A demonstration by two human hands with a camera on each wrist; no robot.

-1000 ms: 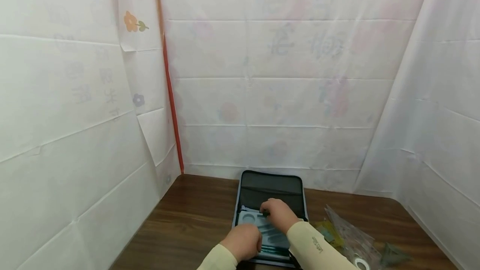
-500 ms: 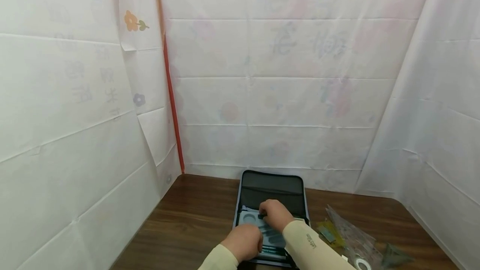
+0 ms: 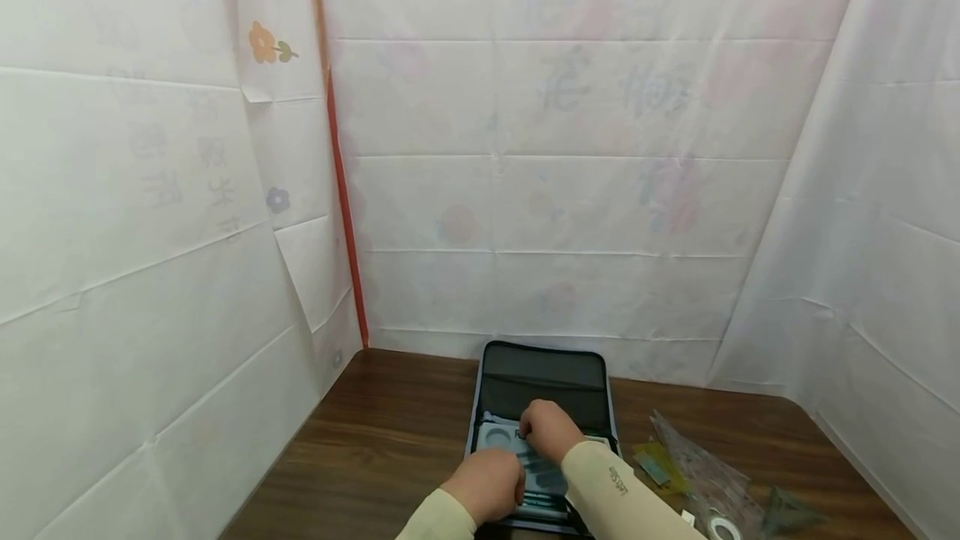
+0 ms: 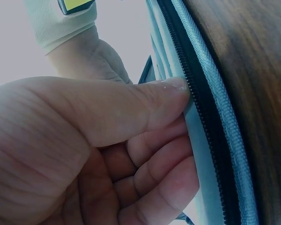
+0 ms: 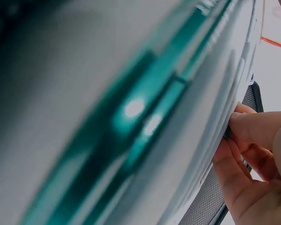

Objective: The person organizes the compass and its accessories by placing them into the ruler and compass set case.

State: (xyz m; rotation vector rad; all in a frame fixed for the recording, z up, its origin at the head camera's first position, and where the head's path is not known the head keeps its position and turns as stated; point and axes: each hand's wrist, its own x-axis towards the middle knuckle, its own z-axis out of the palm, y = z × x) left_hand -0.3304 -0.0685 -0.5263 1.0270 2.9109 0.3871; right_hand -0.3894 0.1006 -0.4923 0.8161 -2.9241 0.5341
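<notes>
An unzipped case (image 3: 477, 394) lies open on the table, with a black mesh lid (image 3: 543, 369) at the back. Its grey moulded tray (image 3: 498, 437) has a round recess and several long ones. Shiny teal tools (image 5: 145, 117) lie along its near part. At the near left, my left hand (image 3: 486, 483) holds the case's edge, thumb tip beside the zip (image 4: 196, 98) and the other fingers curled below. My right hand (image 3: 551, 430) is over the tray's far part, thumb and fingers pinching a small black piece (image 5: 227, 132) at the tray surface. Most of that piece is hidden by the fingers.
To the right of the case lie a yellow packet (image 3: 663, 469), clear plastic bags (image 3: 708, 473), a white tape roll (image 3: 723, 528) and a crumpled dark bag (image 3: 787, 513). White sheets (image 3: 570, 190) hang around the brown wooden table (image 3: 390, 415).
My right hand has shifted slightly, and the black piece now shows less, down at the tray. My left hand has stayed at the case's edge.
</notes>
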